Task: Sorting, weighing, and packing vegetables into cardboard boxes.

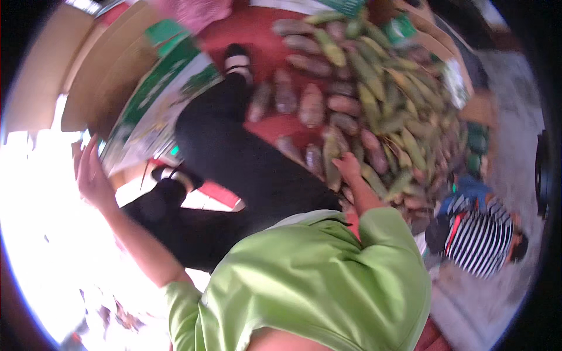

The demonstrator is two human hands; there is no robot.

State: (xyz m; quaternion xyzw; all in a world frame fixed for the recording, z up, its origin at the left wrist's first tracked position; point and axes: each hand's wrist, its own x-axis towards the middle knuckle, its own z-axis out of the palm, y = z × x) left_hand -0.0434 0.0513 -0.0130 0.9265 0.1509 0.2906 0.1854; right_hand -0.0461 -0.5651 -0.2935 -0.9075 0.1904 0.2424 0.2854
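On the right, my right hand is on the heap, its fingers closed at the side of a long green-brown vegetable; blur softens the grip. Around it lie many similar vegetables, plump and tapered, some green-yellow, others purplish brown. Several looser ones rest on a red floor covering. My left hand is raised at the far left with fingers stretched out, near the edge of a green and white printed cardboard box. No object shows in that hand.
Brown cardboard flaps stand at the upper left. A pink bag lies at the top. More cardboard edges the heap. A person in a striped shirt is at the right. My legs stretch between box and heap. Glare washes out the lower left.
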